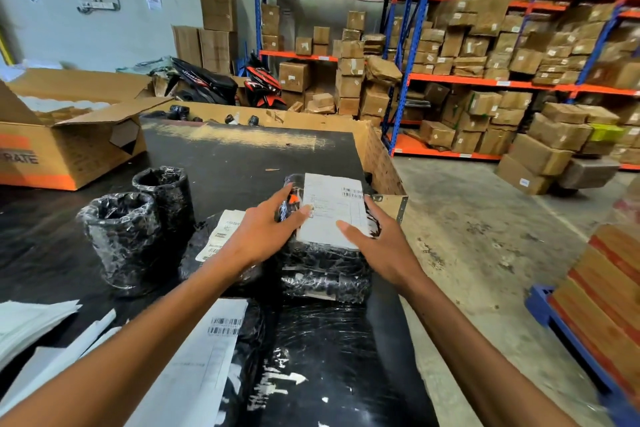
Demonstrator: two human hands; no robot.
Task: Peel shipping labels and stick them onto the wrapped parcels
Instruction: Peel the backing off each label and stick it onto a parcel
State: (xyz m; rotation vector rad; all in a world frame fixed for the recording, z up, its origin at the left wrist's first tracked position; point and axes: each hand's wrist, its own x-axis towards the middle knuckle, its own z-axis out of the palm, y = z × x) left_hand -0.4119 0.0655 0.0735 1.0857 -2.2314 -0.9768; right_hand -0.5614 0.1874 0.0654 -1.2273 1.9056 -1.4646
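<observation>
A white shipping label (pixel 334 210) lies on top of a black-wrapped parcel (pixel 323 267) near the table's right edge. My left hand (pixel 263 229) rests with spread fingers on the label's left edge and the parcel's side. My right hand (pixel 377 243) presses flat on the label's lower right corner. A second labelled parcel (pixel 211 246) lies just left, partly under my left wrist. Two wrapped cylindrical parcels (pixel 138 218) stand upright further left. Another label (pixel 204 357) lies on a large wrapped parcel (pixel 322 367) close to me.
An open cardboard box (pixel 69 146) sits at the table's far left. White label sheets (pixel 31 326) lie at the near left. The black table (pixel 242 156) ends on the right at a cardboard wall (pixel 381 163). Shelves of boxes (pixel 485 55) and a pallet (pixel 595 315) stand to the right.
</observation>
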